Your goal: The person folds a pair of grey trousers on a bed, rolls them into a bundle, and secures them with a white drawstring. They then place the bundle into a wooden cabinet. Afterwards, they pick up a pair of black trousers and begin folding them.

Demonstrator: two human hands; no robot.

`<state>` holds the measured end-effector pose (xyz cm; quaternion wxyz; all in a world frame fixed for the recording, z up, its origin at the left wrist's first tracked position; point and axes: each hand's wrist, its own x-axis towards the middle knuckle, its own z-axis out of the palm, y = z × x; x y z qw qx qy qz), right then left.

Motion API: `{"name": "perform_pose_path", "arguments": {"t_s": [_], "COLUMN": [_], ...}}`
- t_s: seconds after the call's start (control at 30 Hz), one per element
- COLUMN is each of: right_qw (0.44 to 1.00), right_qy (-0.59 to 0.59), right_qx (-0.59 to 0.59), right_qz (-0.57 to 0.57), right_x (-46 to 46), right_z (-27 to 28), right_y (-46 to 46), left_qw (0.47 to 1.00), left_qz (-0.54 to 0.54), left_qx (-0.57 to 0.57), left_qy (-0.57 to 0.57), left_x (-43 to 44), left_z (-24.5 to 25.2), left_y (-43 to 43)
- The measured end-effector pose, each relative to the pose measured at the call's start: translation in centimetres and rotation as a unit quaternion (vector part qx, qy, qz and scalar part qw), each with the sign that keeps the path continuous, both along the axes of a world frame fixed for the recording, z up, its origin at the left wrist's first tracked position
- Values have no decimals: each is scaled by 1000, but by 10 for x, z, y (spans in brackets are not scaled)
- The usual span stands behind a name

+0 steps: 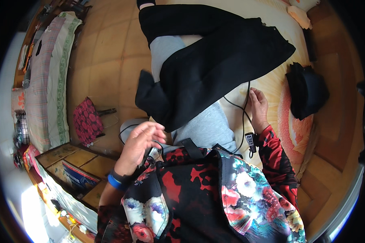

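Note:
A black pair of trousers lies spread over my grey-clad legs and onto the bed, its waistband towards the upper right. My left hand hovers near its lower left end, fingers loosely curled and apart with nothing between them. Beside the trousers on the right, my right hand is low over the bed, thumb close to the fingers. A thin black cable runs just left of those fingertips; whether they touch it or pinch anything is unclear. A small black device with a printed label hangs at my right wrist.
Folded dark clothing sits on the patterned bedsheet at right, by the wooden headboard. Left on the tiled floor stands a pink floral bag. Beyond are a cloth-covered bench and an open wooden drawer unit.

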<state>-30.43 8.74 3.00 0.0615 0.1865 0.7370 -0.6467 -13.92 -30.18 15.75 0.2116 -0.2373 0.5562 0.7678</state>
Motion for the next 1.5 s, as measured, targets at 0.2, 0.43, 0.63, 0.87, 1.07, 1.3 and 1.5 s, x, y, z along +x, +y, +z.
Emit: {"name": "perform_pose_path", "arguments": {"t_s": [0.2, 0.43, 0.63, 0.87, 1.07, 1.3, 1.5], "right_qw": [969, 898, 892, 902, 905, 900, 925], "right_qy": [-112, -228, -177, -145, -110, -101, -72], "right_qx": [-166, -355, -411, -406, -410, -423, -374], "right_qz": [143, 127, 67, -32, -34, -25, -16], "right_x": [-3, -11, -32, -52, -49, -55, -58], "right_z": [36, 39, 25, -4, -25, -35, -37], "right_y": [-8, -45, -49, -50, -42, -36, -32], "left_qw": [979, 971, 968, 960, 913, 939, 916], "left_qz": [110, 1, 105, 257, 362, 279, 305], "left_qx": [-168, -216, -112, -110, 172, 155, 168], "left_qy": [46, -99, -197, -5, 71, 125, 200], "left_x": [-24, -47, -28, -27, 3, 38, 44], "left_z": [-69, -132, -192, -170, -43, 19, 40], "left_y": [-23, -56, -57, -60, -78, -55, -49]}}
